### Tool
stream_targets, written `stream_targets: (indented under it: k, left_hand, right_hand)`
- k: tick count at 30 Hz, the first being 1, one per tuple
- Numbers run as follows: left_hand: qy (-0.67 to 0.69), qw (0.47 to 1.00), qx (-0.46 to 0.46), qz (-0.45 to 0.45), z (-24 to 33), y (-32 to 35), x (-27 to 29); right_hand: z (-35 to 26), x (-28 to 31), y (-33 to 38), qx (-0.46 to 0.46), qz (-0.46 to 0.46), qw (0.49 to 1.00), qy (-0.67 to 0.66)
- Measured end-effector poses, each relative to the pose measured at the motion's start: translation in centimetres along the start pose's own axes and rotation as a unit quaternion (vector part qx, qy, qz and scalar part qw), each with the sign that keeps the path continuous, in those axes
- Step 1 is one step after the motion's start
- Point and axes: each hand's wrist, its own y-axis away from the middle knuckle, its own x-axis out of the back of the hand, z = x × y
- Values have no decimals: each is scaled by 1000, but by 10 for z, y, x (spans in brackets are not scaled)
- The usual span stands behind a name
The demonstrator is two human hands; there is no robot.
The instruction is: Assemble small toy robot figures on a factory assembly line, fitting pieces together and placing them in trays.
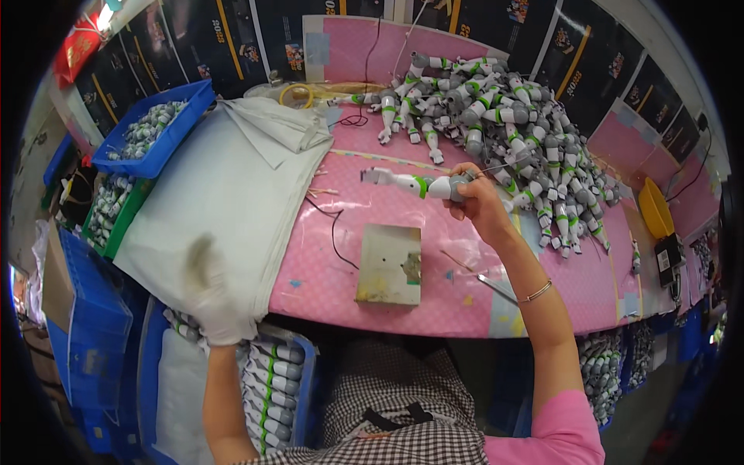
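A: Where's the part?

B: I see the grey-and-white toy limb point(415, 184) with a green band held level above the pink table point(372, 225). My right hand point(474, 198) has it by the grey end, fingers point(465, 172) clenched round it, white end pointing left. It's clear of the surface, not touching anything else.

A: Left hand?

B: My left hand point(208, 298) is in a white glove, low at the near-left table edge, over the white cloth point(225, 178). It's motion-blurred. Fingers look loosely spread, but I can't tell if they grip the cloth or just rest on it.

A: What's around?

B: Small metal plate point(390, 263) flat on the table, just below the held limb. Big pile of matching limbs point(504, 116) to the right and behind my right hand. Thin metal tool point(496, 287) lying beside my right forearm. Blue bin point(155, 128) of the same parts at far left, another blue crate point(275, 387) of them under the table edge by my left arm. Yellow bowl point(655, 208) at far right.
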Motion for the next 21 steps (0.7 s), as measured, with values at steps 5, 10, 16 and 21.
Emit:
stream_targets:
  k: [5, 10, 16, 21]
  left_hand:
    - [61, 915, -211, -337, 124, 22, -118]
    - [302, 817, 255, -419, 124, 50, -135]
    - [595, 595, 504, -193, 109, 74, -127]
    - [569, 671, 447, -162, 100, 90, -128]
  right_hand:
    - [-20, -23, 58, -28, -77, 993, 85]
    - [-5, -39, 101, 62, -44, 997, 31]
    - [56, -40, 145, -63, -83, 989, -102]
    - [92, -65, 151, -71, -179, 832, -519]
